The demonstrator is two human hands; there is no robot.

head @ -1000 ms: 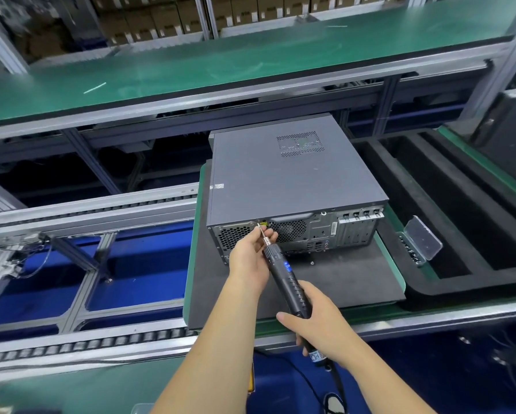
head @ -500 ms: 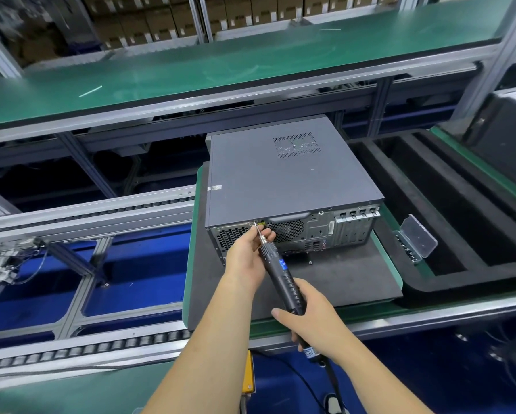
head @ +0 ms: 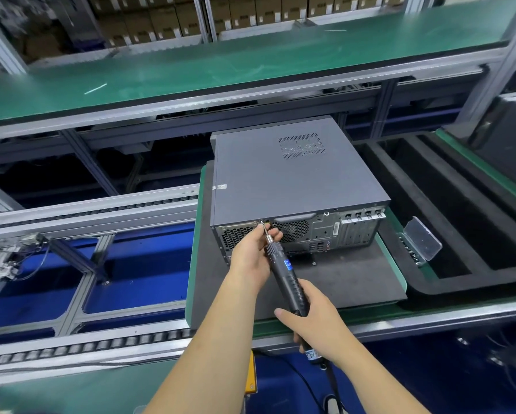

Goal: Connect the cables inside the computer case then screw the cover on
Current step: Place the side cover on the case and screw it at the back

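Now I grip the screwdriver [head: 283, 270] with both hands [head: 306, 318], its tip at the case [head: 292, 177] rear; tilting might strip the screw.

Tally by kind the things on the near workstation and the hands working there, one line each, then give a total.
Computer case: 1
Electric screwdriver: 1
Black foam mat: 1
Clear plastic box: 1
Hands: 2, the left hand steadying the bit and the right hand gripping the handle
Total: 6
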